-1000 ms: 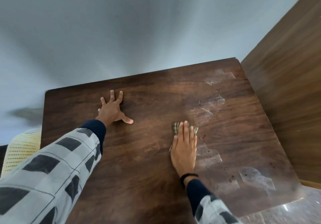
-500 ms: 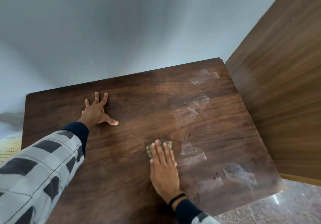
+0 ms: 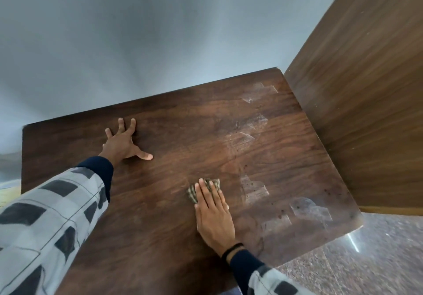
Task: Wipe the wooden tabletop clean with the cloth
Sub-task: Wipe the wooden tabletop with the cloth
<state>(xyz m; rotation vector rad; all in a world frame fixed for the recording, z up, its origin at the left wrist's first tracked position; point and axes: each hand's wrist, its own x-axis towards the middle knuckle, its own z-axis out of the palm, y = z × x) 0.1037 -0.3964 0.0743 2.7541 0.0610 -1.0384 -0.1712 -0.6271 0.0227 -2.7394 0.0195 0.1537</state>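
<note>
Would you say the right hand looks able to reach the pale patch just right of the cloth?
Probably yes: the right hand presses the cloth flat, and only bare wood of the tabletop lies between it and the pale patch beside it.

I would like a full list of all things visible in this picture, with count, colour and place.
tabletop: one, dark brown, centre
cloth: one, green-beige checked, on the tabletop, lower middle
tape-like patches: several, whitish, tabletop's right part
wooden panel: one, brown, upright, right of tabletop
wall: one, grey, behind
floor: one, speckled grey, lower right
wristband: one, black, right wrist
left hand: one, flat on tabletop, fingers spread
right hand: one, flat, pressing the cloth
</note>
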